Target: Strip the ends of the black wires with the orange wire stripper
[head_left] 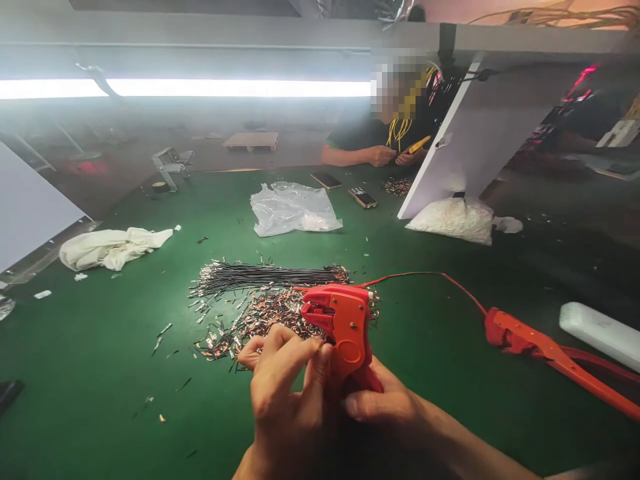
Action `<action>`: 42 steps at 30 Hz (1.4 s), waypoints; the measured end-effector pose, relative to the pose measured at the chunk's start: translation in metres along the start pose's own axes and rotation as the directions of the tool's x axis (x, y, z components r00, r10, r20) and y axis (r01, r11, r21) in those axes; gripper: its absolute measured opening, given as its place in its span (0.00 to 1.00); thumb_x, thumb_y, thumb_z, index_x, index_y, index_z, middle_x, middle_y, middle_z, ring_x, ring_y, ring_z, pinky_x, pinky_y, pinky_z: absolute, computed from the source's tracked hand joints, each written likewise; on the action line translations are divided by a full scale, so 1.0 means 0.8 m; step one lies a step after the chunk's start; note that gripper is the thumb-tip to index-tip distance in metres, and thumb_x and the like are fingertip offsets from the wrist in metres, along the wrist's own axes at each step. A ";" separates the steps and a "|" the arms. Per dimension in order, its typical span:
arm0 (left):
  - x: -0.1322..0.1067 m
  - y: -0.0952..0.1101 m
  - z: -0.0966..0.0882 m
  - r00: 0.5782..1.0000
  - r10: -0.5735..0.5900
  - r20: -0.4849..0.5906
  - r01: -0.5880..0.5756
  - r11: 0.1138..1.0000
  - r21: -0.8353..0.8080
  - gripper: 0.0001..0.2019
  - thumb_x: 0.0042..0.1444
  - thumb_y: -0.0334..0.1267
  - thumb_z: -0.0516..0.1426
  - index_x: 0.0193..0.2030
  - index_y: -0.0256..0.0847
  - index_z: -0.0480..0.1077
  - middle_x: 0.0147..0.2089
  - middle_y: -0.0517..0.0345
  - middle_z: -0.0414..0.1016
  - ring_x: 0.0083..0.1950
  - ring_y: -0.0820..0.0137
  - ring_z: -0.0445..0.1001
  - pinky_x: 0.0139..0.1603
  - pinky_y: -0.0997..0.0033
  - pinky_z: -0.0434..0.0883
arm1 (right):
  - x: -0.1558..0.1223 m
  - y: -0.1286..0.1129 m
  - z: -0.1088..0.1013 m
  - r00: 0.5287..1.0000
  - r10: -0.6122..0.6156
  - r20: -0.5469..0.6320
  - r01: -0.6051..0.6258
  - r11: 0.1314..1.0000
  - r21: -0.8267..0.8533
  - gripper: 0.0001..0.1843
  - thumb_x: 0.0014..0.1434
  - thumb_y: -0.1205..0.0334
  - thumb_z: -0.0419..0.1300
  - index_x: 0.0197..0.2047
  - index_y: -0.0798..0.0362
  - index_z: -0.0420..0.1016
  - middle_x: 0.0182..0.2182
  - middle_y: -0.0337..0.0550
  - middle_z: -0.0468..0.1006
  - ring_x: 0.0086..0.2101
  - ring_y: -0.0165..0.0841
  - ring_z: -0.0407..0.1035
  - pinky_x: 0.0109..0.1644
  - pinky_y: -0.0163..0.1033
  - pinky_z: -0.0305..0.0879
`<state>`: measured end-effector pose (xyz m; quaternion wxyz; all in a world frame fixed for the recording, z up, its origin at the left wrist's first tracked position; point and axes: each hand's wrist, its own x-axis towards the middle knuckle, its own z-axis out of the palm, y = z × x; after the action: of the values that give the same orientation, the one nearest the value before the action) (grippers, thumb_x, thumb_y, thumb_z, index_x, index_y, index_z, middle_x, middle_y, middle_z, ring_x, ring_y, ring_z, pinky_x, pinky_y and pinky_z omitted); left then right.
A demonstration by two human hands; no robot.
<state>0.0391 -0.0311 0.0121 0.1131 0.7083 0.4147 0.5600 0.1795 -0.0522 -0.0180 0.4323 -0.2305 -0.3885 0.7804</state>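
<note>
The right hand (390, 410) wraps closed round the lower handles of the red crimper (345, 327), which stands head up over the near part of the green mat (100, 347). Gripping low seems to leave the head clear. The left hand (283, 393), just left of the crimper, has its fingers (320, 363) drawn narrow, tips at the head's side. Whether they pinch anything I cannot tell. Just behind the crimper lie a heap of terminals (265, 317) and a bundle of black wires (270, 275), likely kept within easy reach. A red wire (425, 273) runs from behind the crimper rightward to a second red tool (545, 350) lying flat. Far behind the crimper, a co-worker's hands (383, 155) hold a yellow tool.
</note>
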 end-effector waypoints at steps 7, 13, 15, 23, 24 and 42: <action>0.005 -0.011 -0.006 0.982 0.139 0.128 -0.146 0.988 0.044 0.10 0.56 0.24 0.56 0.36 0.45 0.65 0.21 0.71 0.64 0.23 0.75 0.60 0.37 0.62 0.50 | -0.002 0.001 -0.001 0.997 -0.073 0.003 0.073 0.993 -0.087 0.12 0.56 0.53 0.64 0.37 0.53 0.71 0.29 0.40 0.72 0.30 0.33 0.65 0.39 0.38 0.60; 0.006 -0.017 -0.009 0.966 0.201 0.163 -0.216 0.973 0.078 0.10 0.56 0.23 0.56 0.33 0.43 0.64 0.21 0.70 0.62 0.24 0.75 0.59 0.37 0.62 0.51 | -0.004 -0.001 -0.007 0.996 -0.090 0.000 0.087 0.970 -0.228 0.14 0.59 0.52 0.62 0.35 0.55 0.70 0.27 0.40 0.71 0.28 0.30 0.60 0.34 0.36 0.57; 0.005 -0.017 -0.009 0.966 0.204 0.157 -0.219 0.972 0.083 0.10 0.56 0.23 0.57 0.34 0.43 0.64 0.22 0.70 0.64 0.25 0.75 0.59 0.38 0.62 0.51 | -0.003 -0.003 -0.006 0.995 -0.102 -0.007 0.097 0.961 -0.260 0.16 0.59 0.50 0.62 0.33 0.56 0.69 0.25 0.40 0.70 0.26 0.29 0.59 0.31 0.35 0.55; 0.006 -0.016 -0.011 0.958 0.230 0.174 -0.255 0.956 0.142 0.10 0.57 0.23 0.58 0.32 0.42 0.65 0.21 0.69 0.61 0.25 0.74 0.58 0.37 0.63 0.51 | -0.003 -0.002 -0.003 0.993 -0.102 -0.064 0.082 0.964 -0.254 0.22 0.57 0.45 0.64 0.27 0.56 0.66 0.18 0.34 0.63 0.19 0.24 0.54 0.21 0.30 0.51; 0.006 -0.016 -0.012 0.956 0.232 0.180 -0.261 0.952 0.158 0.10 0.57 0.23 0.58 0.31 0.41 0.65 0.21 0.69 0.61 0.25 0.74 0.58 0.37 0.63 0.51 | -0.003 -0.001 -0.003 0.992 -0.100 -0.073 0.080 0.967 -0.243 0.23 0.57 0.45 0.64 0.27 0.56 0.66 0.18 0.34 0.63 0.18 0.24 0.54 0.21 0.30 0.50; 0.003 -0.003 -0.019 0.960 0.214 0.183 -0.248 0.950 0.191 0.08 0.56 0.23 0.57 0.33 0.40 0.67 0.22 0.67 0.67 0.24 0.75 0.59 0.39 0.61 0.51 | -0.010 0.001 0.004 0.995 -0.043 -0.094 0.028 0.986 -0.164 0.26 0.59 0.41 0.60 0.24 0.55 0.65 0.14 0.32 0.59 0.14 0.23 0.51 0.18 0.31 0.45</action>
<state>0.0244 -0.0322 0.0174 0.0034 0.8026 0.3757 0.4634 0.1813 -0.0606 -0.0167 0.4442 -0.2956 -0.4336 0.7261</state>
